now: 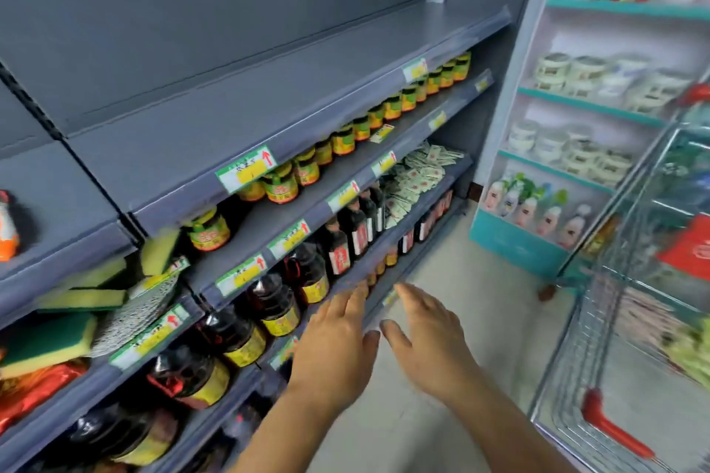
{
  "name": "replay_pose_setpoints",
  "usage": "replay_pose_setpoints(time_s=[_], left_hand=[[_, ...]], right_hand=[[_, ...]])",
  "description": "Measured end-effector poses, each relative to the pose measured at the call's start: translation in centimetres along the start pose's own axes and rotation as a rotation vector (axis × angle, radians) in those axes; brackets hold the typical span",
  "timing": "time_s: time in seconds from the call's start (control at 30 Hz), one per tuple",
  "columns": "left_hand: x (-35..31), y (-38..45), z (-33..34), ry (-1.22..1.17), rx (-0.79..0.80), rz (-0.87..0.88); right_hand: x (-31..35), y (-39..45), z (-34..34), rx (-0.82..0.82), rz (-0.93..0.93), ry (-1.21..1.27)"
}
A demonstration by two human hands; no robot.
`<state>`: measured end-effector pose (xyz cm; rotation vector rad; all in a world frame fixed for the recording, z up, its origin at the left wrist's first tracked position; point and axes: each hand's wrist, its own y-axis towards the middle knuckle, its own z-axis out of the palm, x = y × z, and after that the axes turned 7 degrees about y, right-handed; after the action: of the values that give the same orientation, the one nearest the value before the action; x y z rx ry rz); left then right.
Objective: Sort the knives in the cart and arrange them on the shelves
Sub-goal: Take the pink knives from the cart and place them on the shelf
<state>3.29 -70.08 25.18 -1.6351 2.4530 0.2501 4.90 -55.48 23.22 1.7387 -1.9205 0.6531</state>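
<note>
My left hand (pixel 338 342) and right hand (pixel 430 334) hovered empty with fingers straight and loosely spread beside the grey shelves (pixel 307 96), the cart (pixel 614 338) at my right.

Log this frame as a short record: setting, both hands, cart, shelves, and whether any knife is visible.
setting: shop aisle, grey shelving on the left
left hand: open, fingers straight, holding nothing, in front of a low shelf edge
right hand: open, holding nothing, beside the left
cart: wire, red handle, at right; contents blurred
top shelf: bare
lower shelves: jars, dark bottles, sponges
knives: none visible
</note>
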Motion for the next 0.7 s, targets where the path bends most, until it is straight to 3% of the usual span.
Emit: replay_pose_setpoints(time_s=[0.37,0.7], left_hand=[[-16.5,5.4,10.3,-0.011,0.244,0.187],[-26.3,9.8,16.5,-0.007,0.466,0.433]], right_hand=[[-18.3,-4.9,-7.9,-0.041,0.343,0.041],[-28.1,-7.1,-11.5,-0.181,0.669,0.142]])
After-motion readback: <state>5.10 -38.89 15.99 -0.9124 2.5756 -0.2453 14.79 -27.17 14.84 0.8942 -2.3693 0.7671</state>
